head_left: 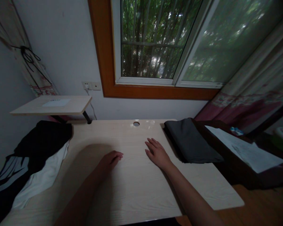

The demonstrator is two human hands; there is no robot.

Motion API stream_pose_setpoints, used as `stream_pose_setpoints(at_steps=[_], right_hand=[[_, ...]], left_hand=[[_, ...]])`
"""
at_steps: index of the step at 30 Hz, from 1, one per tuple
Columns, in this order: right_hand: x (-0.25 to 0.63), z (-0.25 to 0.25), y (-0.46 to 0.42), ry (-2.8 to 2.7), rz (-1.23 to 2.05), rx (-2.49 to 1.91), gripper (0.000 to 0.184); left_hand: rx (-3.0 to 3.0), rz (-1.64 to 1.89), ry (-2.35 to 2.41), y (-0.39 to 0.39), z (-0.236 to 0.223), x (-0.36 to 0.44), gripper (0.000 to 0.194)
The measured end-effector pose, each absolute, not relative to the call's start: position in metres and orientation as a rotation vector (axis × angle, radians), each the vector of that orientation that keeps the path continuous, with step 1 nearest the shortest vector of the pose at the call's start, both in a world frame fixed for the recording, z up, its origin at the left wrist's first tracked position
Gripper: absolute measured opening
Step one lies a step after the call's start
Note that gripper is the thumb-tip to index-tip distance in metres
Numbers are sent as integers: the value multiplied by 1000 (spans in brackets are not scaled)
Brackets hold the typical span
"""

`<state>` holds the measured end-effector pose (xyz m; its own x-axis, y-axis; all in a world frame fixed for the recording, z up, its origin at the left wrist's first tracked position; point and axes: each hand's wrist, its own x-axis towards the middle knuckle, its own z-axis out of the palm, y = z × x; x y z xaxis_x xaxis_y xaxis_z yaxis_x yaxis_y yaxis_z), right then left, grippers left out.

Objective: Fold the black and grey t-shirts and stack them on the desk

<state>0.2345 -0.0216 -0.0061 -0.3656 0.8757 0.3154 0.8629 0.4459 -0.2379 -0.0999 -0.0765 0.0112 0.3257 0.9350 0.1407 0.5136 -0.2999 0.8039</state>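
Note:
My left hand [111, 160] is over the middle of the pale wooden desk [136, 188], its fingers curled in towards the thumb. Nothing shows in its grip. To its right, my right hand [157, 153] is palm down with the fingers apart, holding nothing. Whether either hand presses on the desk top I cannot tell. Just beyond my right hand lies a folded dark grey cloth [191, 141], apart from the fingers. Over at the left edge, a black garment [44, 138] with grey-white markings is heaped on a white cloth [46, 172].
A raised shelf [80, 106] with a sheet of paper [56, 102] stands at the back left. There is a round cable hole [136, 124] near the desk's rear edge. Right of the desk, papers [242, 147] lie on a dark surface. Behind is a window [155, 47] with curtains.

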Motion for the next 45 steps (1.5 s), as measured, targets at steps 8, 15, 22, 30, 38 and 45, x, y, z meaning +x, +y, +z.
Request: stream_pose_setpoints(at_steps=[8,15,22,30,38,45], right_hand=[[233,-3,-22,-2311,49,-1463,48],[232,-3,-21,-2306,51,-1470,49],[231,-4,-22,-2313,24,-1479,49],[231,-6,-23,-2321,-27,-1465,47],[231,-4,-25,-2306,-19,-1464,43],[232,-5,-25,-2310,-16,-1470,43]], left_hand=[[1943,813,1280,-76,13,-100,26],[1950,808,1275,-77,11,-101,27],[1947,817,1289,-78,12,-100,26],[1940,816,1283,-78,13,-100,27],[2005,898,1348,-80,23,-117,29],[2261,960,1819,-77,56,-203,34]])
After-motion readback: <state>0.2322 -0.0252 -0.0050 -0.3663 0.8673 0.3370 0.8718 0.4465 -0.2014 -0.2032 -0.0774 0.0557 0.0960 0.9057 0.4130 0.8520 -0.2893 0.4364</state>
